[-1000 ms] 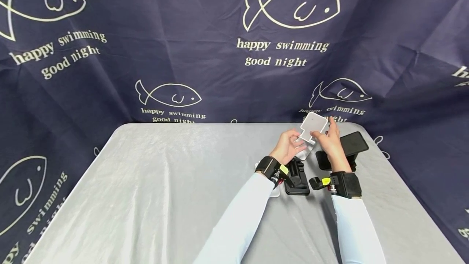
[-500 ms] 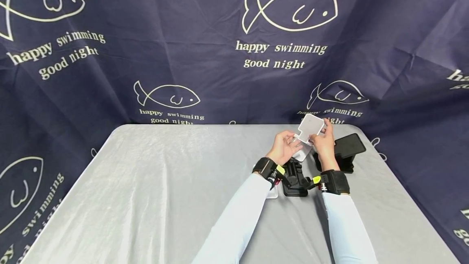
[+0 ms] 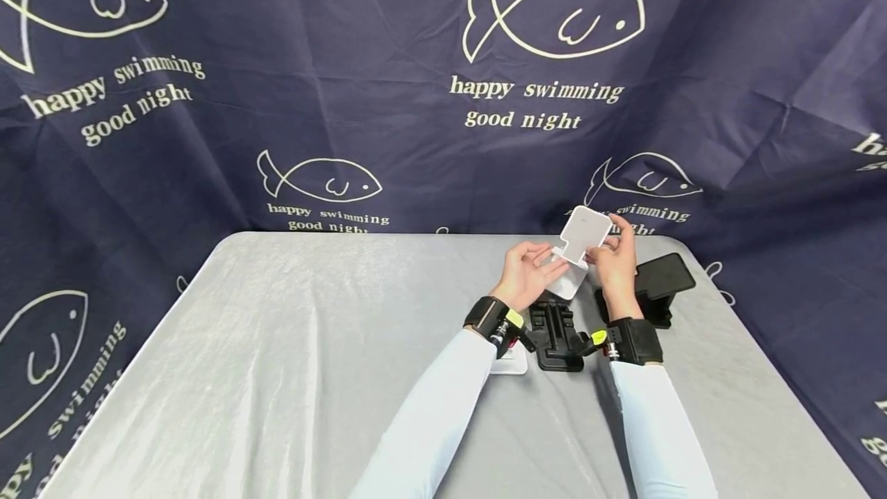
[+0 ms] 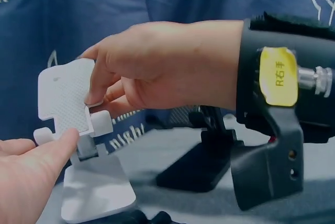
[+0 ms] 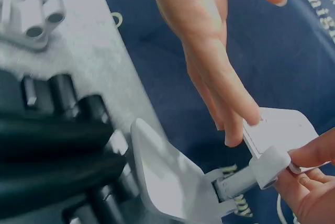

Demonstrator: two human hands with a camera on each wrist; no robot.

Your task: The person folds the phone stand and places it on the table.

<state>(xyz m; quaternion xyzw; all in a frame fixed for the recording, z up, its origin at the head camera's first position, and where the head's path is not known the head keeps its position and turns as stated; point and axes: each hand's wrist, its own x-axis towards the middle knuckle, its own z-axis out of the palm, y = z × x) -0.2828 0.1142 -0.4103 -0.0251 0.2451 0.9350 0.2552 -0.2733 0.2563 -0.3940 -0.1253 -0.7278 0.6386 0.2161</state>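
Note:
A white folding phone stand (image 3: 585, 231) is unfolded between my hands at the far right of the table. My right hand (image 3: 615, 260) pinches the side edge of its upper plate, thumb in front and fingers behind, as the left wrist view shows. My left hand (image 3: 524, 276) reaches in from the left with its fingers straight, the tips at the plate's lower edge by the small lip. In the right wrist view the left fingertips (image 5: 251, 116) meet the plate close to the hinge arm. The flat white base (image 4: 97, 187) hangs below the plate at an angle.
A folded black phone stand (image 3: 557, 341) lies just in front of my hands. Beside it, partly under my left wrist, is another white stand (image 3: 511, 362). An opened black stand (image 3: 665, 276) is right of my right hand. The dark fish-print curtain (image 3: 416, 98) rises behind the table.
The white stand's plate has tipped more upright, showing more of its base. My left hand has shifted a little left; my right hand has moved slightly left and stays on the plate's edge.

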